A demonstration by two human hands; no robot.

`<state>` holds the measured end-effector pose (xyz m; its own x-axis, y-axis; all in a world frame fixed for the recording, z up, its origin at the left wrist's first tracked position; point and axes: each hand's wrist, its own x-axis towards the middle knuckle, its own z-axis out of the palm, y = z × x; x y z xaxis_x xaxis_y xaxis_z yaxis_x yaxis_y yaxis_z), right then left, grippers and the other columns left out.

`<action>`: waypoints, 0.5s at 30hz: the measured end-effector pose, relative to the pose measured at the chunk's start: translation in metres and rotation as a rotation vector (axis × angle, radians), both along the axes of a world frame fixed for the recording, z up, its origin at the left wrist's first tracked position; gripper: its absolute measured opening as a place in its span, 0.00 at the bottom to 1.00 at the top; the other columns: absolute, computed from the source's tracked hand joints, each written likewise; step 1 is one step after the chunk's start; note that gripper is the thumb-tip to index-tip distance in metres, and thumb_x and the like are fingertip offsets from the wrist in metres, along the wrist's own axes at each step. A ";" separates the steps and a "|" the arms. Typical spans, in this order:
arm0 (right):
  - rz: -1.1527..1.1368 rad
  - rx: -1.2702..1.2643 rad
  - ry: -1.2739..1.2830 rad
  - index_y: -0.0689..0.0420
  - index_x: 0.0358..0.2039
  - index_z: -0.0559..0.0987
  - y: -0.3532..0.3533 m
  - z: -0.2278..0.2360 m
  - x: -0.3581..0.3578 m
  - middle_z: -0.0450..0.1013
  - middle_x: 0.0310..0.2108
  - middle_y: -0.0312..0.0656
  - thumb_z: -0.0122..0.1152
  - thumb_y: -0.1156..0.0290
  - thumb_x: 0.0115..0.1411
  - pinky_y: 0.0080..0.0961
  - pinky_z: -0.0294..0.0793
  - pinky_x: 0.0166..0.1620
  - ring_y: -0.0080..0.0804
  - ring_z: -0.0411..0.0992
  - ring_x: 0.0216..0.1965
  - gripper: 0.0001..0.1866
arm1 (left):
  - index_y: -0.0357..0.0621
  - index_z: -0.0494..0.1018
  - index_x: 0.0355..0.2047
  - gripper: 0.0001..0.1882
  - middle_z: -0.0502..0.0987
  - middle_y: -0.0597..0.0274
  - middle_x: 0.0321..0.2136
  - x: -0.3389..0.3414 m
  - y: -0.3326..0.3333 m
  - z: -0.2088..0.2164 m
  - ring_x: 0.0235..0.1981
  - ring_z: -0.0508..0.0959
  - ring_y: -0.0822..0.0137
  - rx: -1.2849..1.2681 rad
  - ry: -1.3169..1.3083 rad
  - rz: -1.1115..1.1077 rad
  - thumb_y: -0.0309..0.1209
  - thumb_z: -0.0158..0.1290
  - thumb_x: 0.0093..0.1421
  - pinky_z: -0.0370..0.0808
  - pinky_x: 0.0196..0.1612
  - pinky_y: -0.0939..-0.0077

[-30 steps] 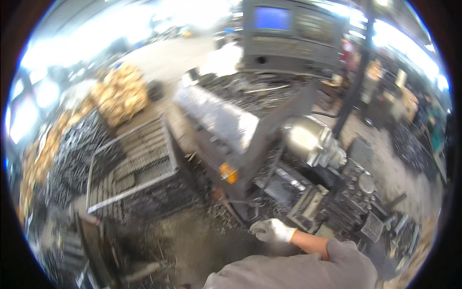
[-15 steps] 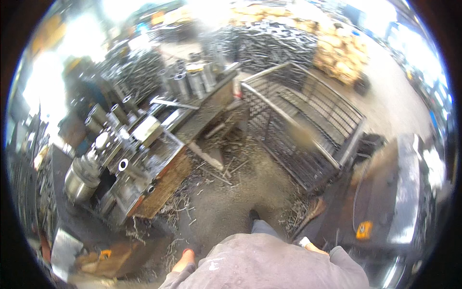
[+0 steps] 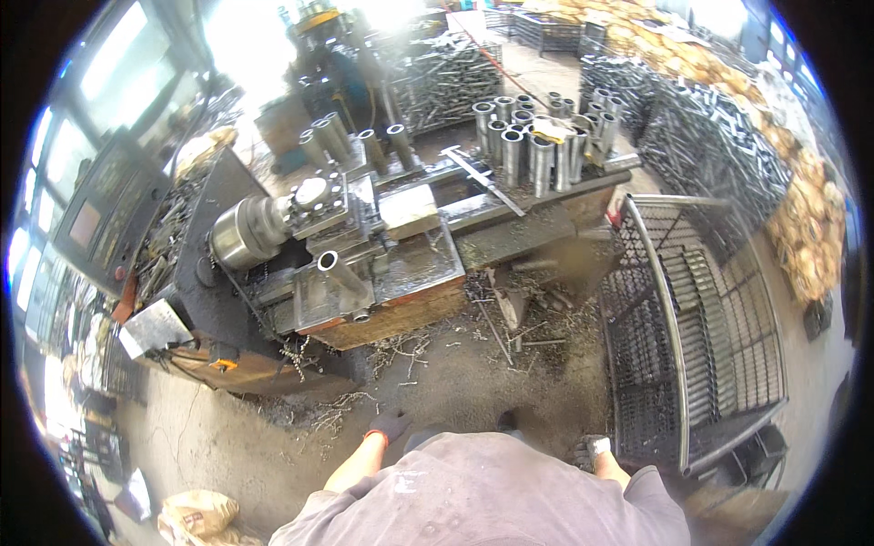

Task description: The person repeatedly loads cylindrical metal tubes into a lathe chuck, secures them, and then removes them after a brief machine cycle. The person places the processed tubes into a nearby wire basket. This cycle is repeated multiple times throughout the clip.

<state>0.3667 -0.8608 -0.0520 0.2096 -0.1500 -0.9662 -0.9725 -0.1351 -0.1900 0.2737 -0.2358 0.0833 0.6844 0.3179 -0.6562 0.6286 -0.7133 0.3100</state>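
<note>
My left hand [image 3: 391,424], in a dark glove with a red cuff, hangs low over the floor. Its fingers look loosely stretched out, and nothing shows in them. My right hand [image 3: 587,451], also dark-gloved with a white patch, hangs on the other side of my body beside the wire cage; its fingers look slightly apart, with nothing visible in them. Ahead stands a lathe with a round metal chuck [image 3: 248,233]. A short metal tube [image 3: 344,277] leans on its carriage, near a pale block [image 3: 410,213]. A caliper [image 3: 482,180] lies on the bed beside several upright tubes [image 3: 542,162].
The wire cage [image 3: 678,337] at right holds rows of metal bars. Metal shavings [image 3: 401,350] and scraps litter the floor along the lathe. Stacked metal parts [image 3: 692,136] and yellowish sacks [image 3: 808,223] stand at the far right. Another sack [image 3: 200,511] lies at lower left.
My view has swung left, so the lathe and cage appear farther right. My left hand, earlier mostly hidden below its red cuff, now shows its dark glove.
</note>
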 end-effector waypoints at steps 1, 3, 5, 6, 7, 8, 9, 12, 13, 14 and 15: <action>0.030 -0.019 -0.019 0.50 0.49 0.80 0.001 -0.001 0.016 0.83 0.36 0.47 0.51 0.56 0.72 0.52 0.79 0.28 0.52 0.81 0.30 0.15 | 0.46 0.80 0.60 0.34 0.81 0.45 0.58 0.015 -0.009 0.019 0.60 0.80 0.44 0.001 -0.038 -0.006 0.57 0.52 0.65 0.75 0.63 0.56; 0.056 0.044 -0.121 0.50 0.47 0.80 0.010 -0.005 0.044 0.82 0.35 0.45 0.53 0.57 0.71 0.50 0.79 0.26 0.50 0.81 0.29 0.14 | 0.47 0.79 0.61 0.35 0.82 0.46 0.58 0.034 -0.015 0.044 0.60 0.80 0.45 -0.050 -0.061 0.004 0.59 0.51 0.66 0.75 0.62 0.56; 0.069 0.057 -0.166 0.51 0.45 0.81 0.027 -0.011 0.068 0.82 0.33 0.44 0.55 0.59 0.71 0.49 0.79 0.26 0.49 0.82 0.29 0.12 | 0.48 0.79 0.61 0.34 0.82 0.46 0.57 0.034 -0.005 0.056 0.58 0.81 0.46 -0.085 -0.120 0.039 0.59 0.51 0.66 0.76 0.61 0.57; 0.071 0.079 -0.168 0.52 0.44 0.81 0.039 -0.014 0.079 0.82 0.33 0.44 0.56 0.59 0.71 0.49 0.80 0.26 0.49 0.82 0.29 0.12 | 0.48 0.79 0.61 0.34 0.82 0.46 0.56 0.029 0.003 0.055 0.57 0.82 0.47 -0.094 -0.154 0.073 0.59 0.51 0.66 0.77 0.60 0.57; 0.068 0.067 -0.163 0.52 0.43 0.82 0.051 -0.015 0.089 0.82 0.32 0.44 0.56 0.60 0.71 0.49 0.81 0.27 0.49 0.82 0.29 0.12 | 0.49 0.79 0.60 0.33 0.83 0.46 0.56 0.022 0.015 0.052 0.56 0.82 0.47 -0.116 -0.186 0.099 0.59 0.52 0.66 0.78 0.58 0.58; 0.220 0.116 -0.242 0.53 0.42 0.82 0.065 -0.015 0.098 0.81 0.31 0.44 0.56 0.60 0.71 0.49 0.81 0.27 0.49 0.82 0.29 0.12 | 0.48 0.80 0.58 0.31 0.84 0.47 0.53 0.014 0.030 0.046 0.53 0.83 0.48 -0.145 -0.172 0.228 0.56 0.53 0.65 0.78 0.56 0.58; 0.367 0.130 -0.313 0.53 0.42 0.83 0.080 -0.014 0.106 0.81 0.30 0.43 0.56 0.61 0.71 0.48 0.81 0.27 0.49 0.82 0.28 0.12 | 0.48 0.81 0.57 0.29 0.85 0.49 0.50 0.005 0.049 0.039 0.50 0.84 0.49 -0.190 -0.156 0.348 0.54 0.55 0.65 0.79 0.55 0.59; 0.404 0.129 -0.332 0.54 0.38 0.84 0.123 -0.004 0.126 0.84 0.33 0.41 0.53 0.62 0.71 0.36 0.83 0.33 0.37 0.84 0.30 0.13 | 0.44 0.82 0.45 0.16 0.85 0.53 0.37 -0.028 0.114 0.016 0.36 0.84 0.56 -0.443 -0.418 0.852 0.42 0.60 0.65 0.81 0.43 0.62; 0.344 0.177 -0.295 0.55 0.36 0.84 0.137 0.000 0.132 0.85 0.35 0.40 0.53 0.63 0.71 0.31 0.85 0.35 0.32 0.85 0.31 0.14 | 0.43 0.81 0.43 0.15 0.84 0.54 0.35 -0.037 0.144 0.008 0.33 0.83 0.58 -0.462 -0.491 0.961 0.42 0.60 0.65 0.79 0.40 0.63; 0.683 0.026 -0.438 0.54 0.38 0.85 0.150 0.004 0.137 0.85 0.35 0.41 0.53 0.63 0.71 0.34 0.84 0.36 0.36 0.85 0.33 0.14 | 0.43 0.81 0.42 0.15 0.83 0.55 0.32 -0.047 0.176 0.001 0.30 0.81 0.60 -0.370 -0.561 0.910 0.42 0.59 0.66 0.77 0.36 0.64; 1.015 -0.077 -0.560 0.54 0.41 0.87 0.164 0.009 0.143 0.86 0.36 0.43 0.53 0.64 0.70 0.38 0.83 0.36 0.39 0.85 0.34 0.14 | 0.42 0.81 0.40 0.15 0.81 0.56 0.29 -0.055 0.209 -0.004 0.27 0.80 0.62 -0.316 -0.679 0.871 0.42 0.59 0.67 0.76 0.32 0.65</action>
<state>0.5094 -0.6973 -0.0434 0.6625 0.2777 -0.6956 -0.1928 -0.8342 -0.5167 0.2187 -0.0265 0.0796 0.5562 0.7440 -0.3703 0.5050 0.0513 0.8616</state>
